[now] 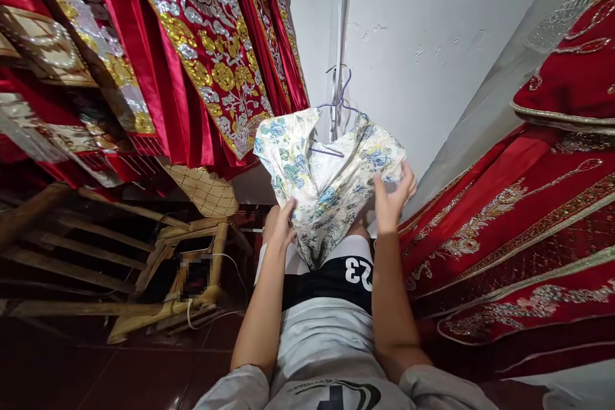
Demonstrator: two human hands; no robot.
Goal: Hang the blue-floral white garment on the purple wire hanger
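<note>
Floral garment [294, 170] half hides the hanger [341, 101]; lower folds [313, 250] unclear.

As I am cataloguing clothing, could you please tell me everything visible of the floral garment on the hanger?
The floral V-neck garment is cream-white with blue and yellowish-green flowers, short sleeves and a paler inside at the neckline. Its soft-looking cloth is wrinkled. It is on a purple hanger before a pale wall, wide at the shoulders and bunched below. The left hand pinches one side; the right hand touches the opposite sleeve. Whether it is a top or dress is unclear.
</note>
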